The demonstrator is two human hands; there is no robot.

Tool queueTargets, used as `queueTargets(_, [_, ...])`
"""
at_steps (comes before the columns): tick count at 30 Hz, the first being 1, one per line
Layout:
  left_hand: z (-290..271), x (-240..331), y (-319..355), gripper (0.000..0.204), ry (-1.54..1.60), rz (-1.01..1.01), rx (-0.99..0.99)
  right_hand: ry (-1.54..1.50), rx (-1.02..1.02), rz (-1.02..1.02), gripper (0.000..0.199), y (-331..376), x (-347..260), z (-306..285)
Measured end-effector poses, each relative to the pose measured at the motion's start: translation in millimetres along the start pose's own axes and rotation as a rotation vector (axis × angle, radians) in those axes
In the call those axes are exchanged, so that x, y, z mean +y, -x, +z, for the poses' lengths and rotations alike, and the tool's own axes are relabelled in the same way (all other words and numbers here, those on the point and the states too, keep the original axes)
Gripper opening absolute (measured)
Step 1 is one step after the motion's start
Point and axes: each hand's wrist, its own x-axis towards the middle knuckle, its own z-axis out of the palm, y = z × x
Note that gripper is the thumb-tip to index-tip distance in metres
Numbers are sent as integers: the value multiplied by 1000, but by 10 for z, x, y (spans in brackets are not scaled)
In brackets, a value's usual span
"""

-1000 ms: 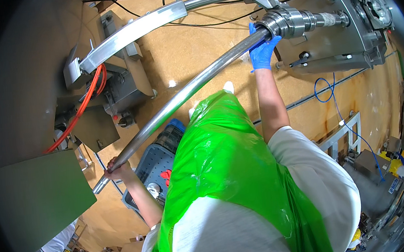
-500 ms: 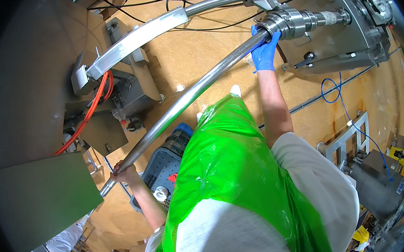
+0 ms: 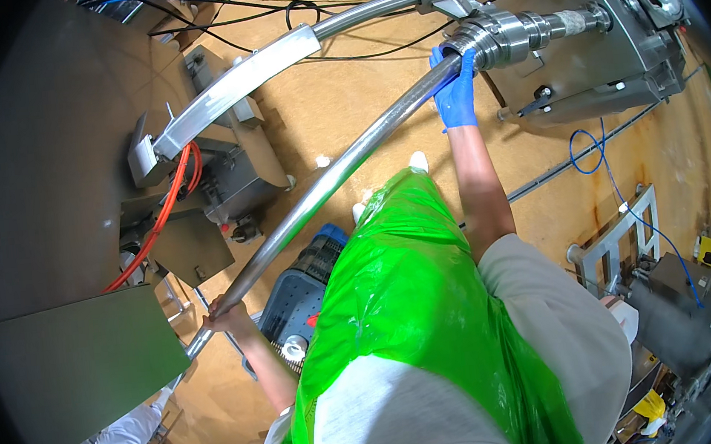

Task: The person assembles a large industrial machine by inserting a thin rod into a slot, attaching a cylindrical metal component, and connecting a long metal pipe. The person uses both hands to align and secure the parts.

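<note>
A long, shiny metal pipe (image 3: 335,174) slants across my front, low on the left and high on the right. My left hand (image 3: 226,317), without a glove, is closed round the pipe near its lower end. Under a blue glove, my right hand (image 3: 455,92) cups the upper end from below, with its fingers around the pipe. There the pipe meets a ringed metal coupling (image 3: 499,39) that juts from a steel machine (image 3: 585,71). I cannot tell how deep the pipe sits in the coupling.
Above the pipe, a curved metal arm (image 3: 240,86) spans from the left machine to the coupling. A grey crate (image 3: 282,302) with loose parts stands on the floor by my left forearm. Orange hoses (image 3: 168,210) hang at left; a blue cable (image 3: 617,184) trails at right. Another person's white sleeve (image 3: 132,433) shows lower left.
The view has shifted slightly, so the machines sit a little differently in it. Both hands keep their hold on the pipe, and its upper end stays at the coupling.
</note>
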Motion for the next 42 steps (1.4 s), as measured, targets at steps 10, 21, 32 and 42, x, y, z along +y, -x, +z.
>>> queueTargets(10, [-99, 25, -105, 34, -8, -18, -52, -70, 142, -9, 97, 54, 107, 37])
queueTargets(21, [-51, -40, -63, 31, 15, -8, -37, -465, -12, 112, 90, 102, 48, 75])
queueTargets(32, [-128, -31, -117, 28, -58, 7, -78, 80, 152, 15, 79, 11, -123, 114])
queueTargets(42, [18, -92, -20, 39, -21, 58, 73, -107, 173, -91, 74, 123, -11, 63])
